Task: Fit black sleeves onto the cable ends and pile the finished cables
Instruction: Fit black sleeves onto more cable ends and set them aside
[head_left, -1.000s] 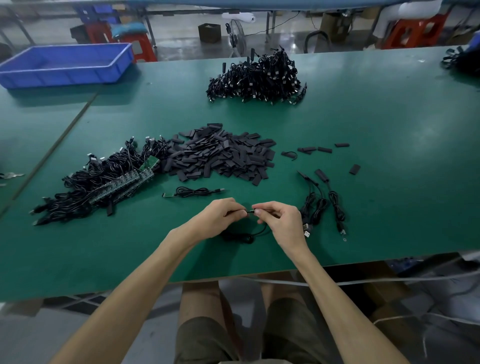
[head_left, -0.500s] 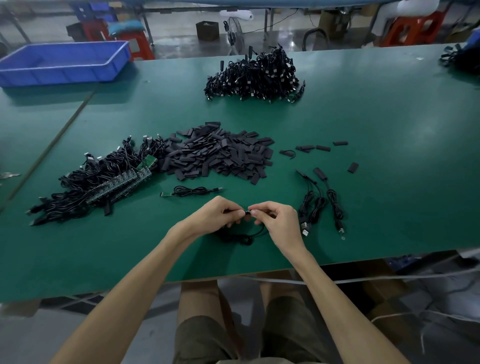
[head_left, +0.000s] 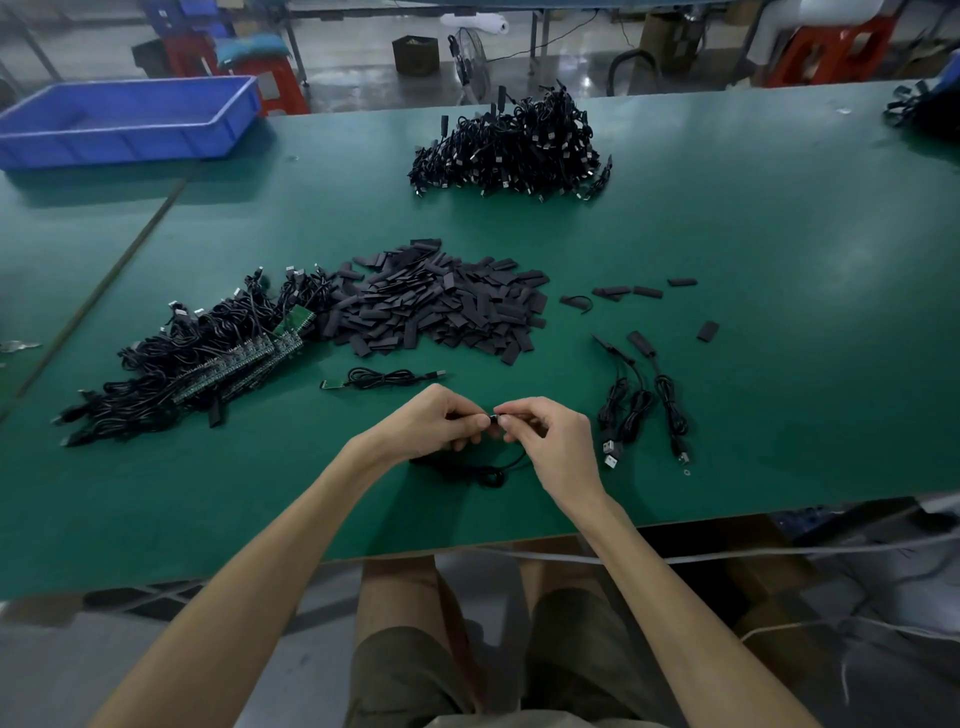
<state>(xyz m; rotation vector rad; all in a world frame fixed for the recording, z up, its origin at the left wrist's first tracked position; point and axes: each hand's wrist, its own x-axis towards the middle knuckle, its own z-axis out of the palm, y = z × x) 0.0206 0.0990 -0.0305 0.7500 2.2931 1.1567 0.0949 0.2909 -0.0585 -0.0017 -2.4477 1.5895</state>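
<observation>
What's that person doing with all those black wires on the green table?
A person's left hand and right hand pinch the end of one black cable over the green table. Whether a sleeve is on is too small to tell. A heap of black sleeves lies ahead, and a few cables lie beside the right hand.

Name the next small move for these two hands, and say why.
Probably press the hands together to seat the sleeve: the left hand and right hand pinch that small black piece between them, and the cable's coil lies on the table beneath, apart from the three cables at right.
</observation>
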